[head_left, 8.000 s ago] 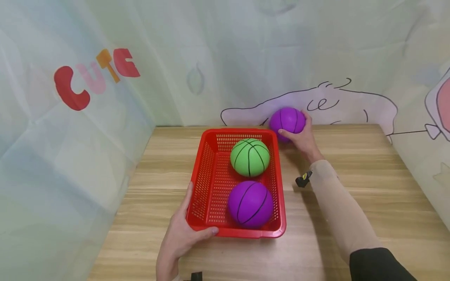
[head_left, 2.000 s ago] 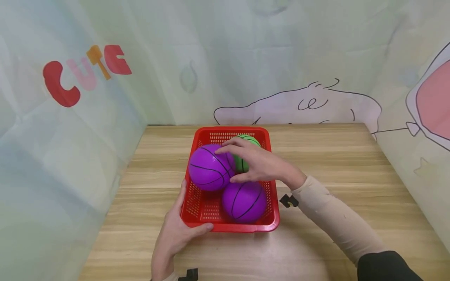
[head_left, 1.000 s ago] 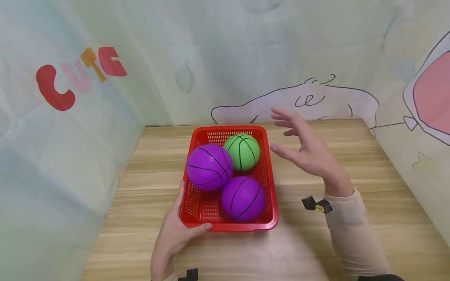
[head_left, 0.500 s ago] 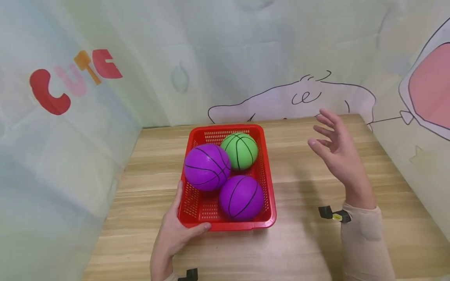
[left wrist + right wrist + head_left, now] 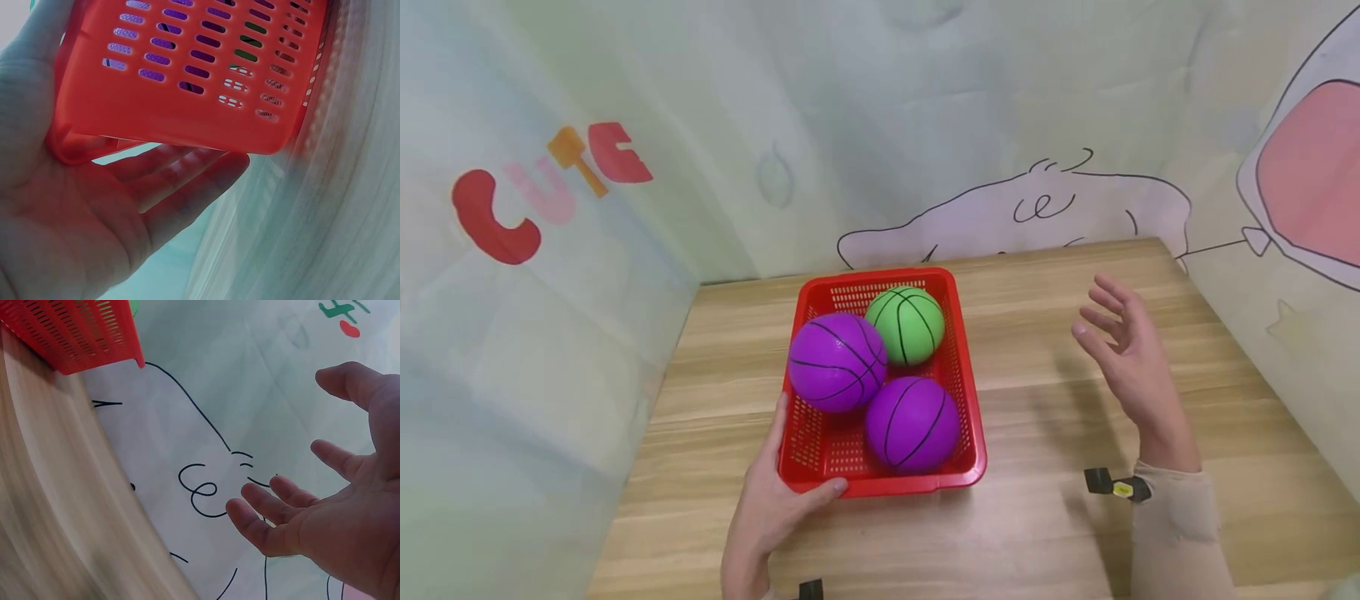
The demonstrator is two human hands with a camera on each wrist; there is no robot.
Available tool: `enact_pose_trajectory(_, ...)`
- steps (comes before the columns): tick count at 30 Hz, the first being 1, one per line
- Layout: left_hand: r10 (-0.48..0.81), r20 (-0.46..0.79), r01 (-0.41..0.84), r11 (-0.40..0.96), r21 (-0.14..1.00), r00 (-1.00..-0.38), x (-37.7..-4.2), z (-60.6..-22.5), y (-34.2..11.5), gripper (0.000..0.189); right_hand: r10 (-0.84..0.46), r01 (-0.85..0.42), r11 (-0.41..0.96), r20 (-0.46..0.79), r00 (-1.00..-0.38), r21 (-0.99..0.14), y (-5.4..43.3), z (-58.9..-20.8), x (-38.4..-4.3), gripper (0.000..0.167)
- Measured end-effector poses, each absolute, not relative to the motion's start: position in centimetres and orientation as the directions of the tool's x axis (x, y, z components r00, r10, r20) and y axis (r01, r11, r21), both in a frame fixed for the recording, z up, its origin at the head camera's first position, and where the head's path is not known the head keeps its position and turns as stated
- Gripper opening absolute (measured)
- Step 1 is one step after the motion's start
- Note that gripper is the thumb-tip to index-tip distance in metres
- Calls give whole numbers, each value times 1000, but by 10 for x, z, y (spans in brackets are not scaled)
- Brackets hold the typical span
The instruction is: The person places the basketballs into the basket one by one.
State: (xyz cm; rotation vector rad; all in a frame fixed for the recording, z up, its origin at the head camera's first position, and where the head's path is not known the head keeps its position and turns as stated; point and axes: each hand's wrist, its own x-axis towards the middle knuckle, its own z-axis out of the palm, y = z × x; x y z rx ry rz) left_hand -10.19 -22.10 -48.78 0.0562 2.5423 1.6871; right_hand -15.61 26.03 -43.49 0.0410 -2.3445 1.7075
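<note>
A red plastic basket (image 5: pixel 966 392) with perforated walls stands on the wooden table in the head view. Inside it are a green ball (image 5: pixel 906 325) at the back right, a purple ball (image 5: pixel 913 425) at the front right and another purple ball (image 5: pixel 837 362) at the left, all with black basketball lines. My left hand (image 5: pixel 771 496) holds the basket's near left corner, thumb over the front rim and fingers along the left side; the left wrist view shows those fingers (image 5: pixel 187 194) against the outer wall. Right of the basket, my right hand (image 5: pixel 1131 358) hovers, fingers loosely bent, holding nothing.
The wooden table (image 5: pixel 1037 533) meets a printed cloth backdrop (image 5: pixel 880 133) at the back and both sides. The basket's far rim lies close to the back cloth. A small black device (image 5: pixel 1116 485) is strapped to my right wrist.
My right hand held a purple ball behind the basket's right corner, set it in the basket's left part, let go and moved off to the right. The left hand has kept its hold.
</note>
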Motion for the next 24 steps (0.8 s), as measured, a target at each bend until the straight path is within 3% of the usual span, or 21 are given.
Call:
enact_pose_trajectory(11,89,-12,31,468,883,-996,-109,-491,-226,134,138,-173,277,218,-966,-945,257,-445,-157,70)
enact_pose_trajectory(18,33,44,55,682,729,-998,-103,-482,-223,136,112,-205,316,251,-962,-926,259,-440,-163,68)
enact_pose_trajectory(24,74,138,143,790,596,-988,-105,-463,-216,137,82,-214,326,253,-964,-921,260,-433,-165,70)
